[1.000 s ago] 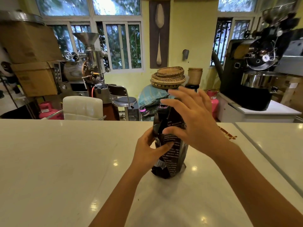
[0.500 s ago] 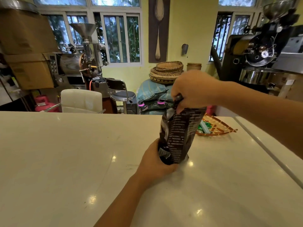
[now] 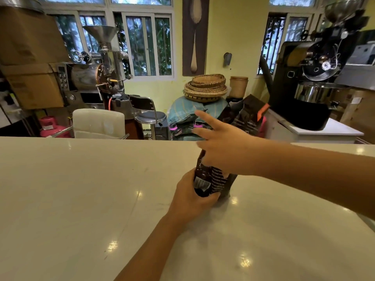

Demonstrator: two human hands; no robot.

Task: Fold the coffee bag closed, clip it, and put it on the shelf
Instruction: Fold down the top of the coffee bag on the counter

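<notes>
Since the earlier frame, the right hand (image 3: 225,147) has let go of the bag's top and dropped to its middle, fingers now spread, and the top stands unfolded. White counter (image 3: 81,189) fills the lower view. Dark coffee bag (image 3: 245,118) stands upright on it, right of centre, leaning slightly right, with an orange strip at the top edge. Right palm lies against the bag's side; a closed grip cannot be confirmed. Left hand (image 3: 192,199) is wrapped around the bag's base, holding it.
</notes>
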